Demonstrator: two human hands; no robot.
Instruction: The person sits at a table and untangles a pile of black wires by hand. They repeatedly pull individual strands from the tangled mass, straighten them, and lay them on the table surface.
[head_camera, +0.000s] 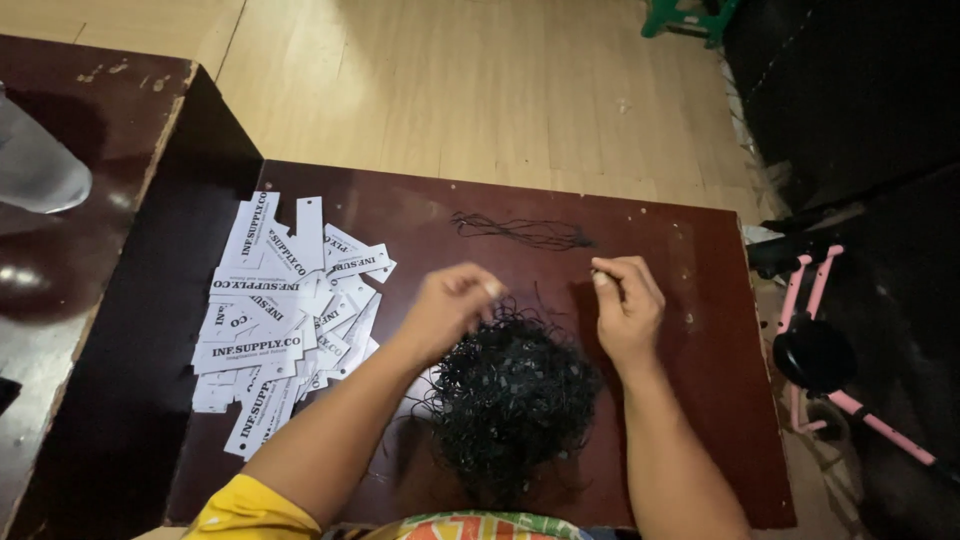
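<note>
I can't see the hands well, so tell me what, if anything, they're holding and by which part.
Both the left hand and right hand have fingertips pinched above the black string pile; probably a thin string, but it cannot be told.

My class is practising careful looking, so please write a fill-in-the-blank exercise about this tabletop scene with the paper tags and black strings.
1. The pile of white paper tags lies to the ____ of the left hand.
2. The tangled heap of strings between the forearms is ____ in colour.
3. A small bundle of strings lies on the dark ____ table, beyond the right hand.
4. The floor is pale ____.

Missing words: left; black; brown; wood
</note>
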